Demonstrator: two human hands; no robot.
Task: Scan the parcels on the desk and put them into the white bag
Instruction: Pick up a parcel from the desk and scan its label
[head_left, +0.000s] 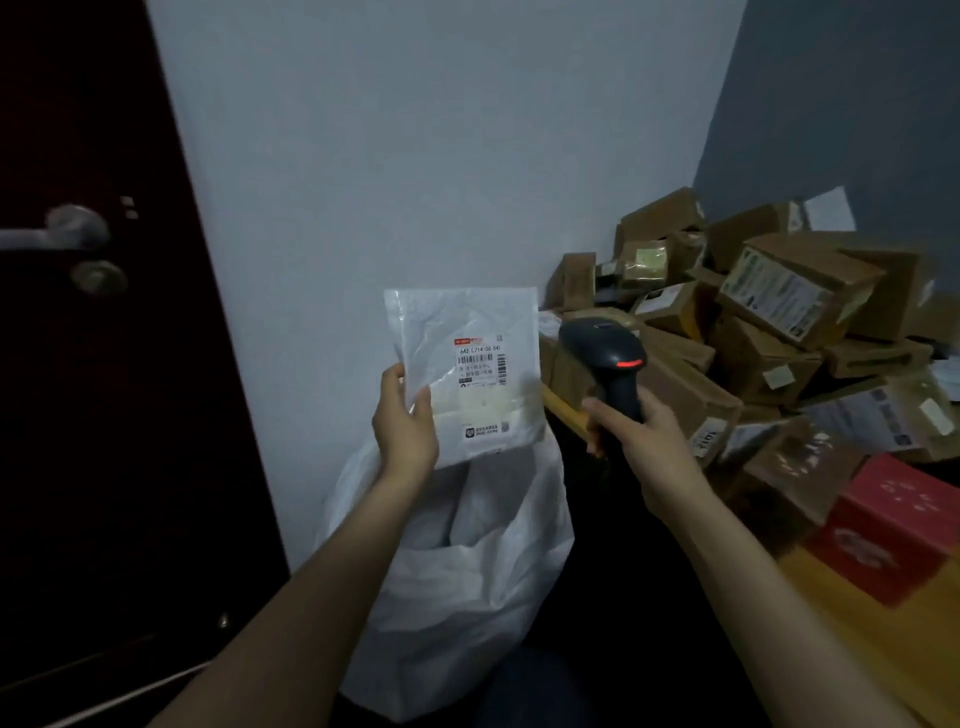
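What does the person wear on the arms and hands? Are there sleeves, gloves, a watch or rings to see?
Nothing worn shows. The left hand and right hand are bare, without gloves, and no ring is visible. The left forearm and right forearm are uncovered down to the picture's lower edge: no sleeve, watch or wristband appears.

Quick count from where I'm standing: one parcel (467, 364) in my left hand (405, 421), one scanner (608, 358) in my right hand (639, 436), one bag (467, 571). On the desk (841, 618) there's one red box (893, 525) by the near edge. Brown boxes (753, 322) are heaped toward the far corner, well over a dozen, too jumbled for an exact number.
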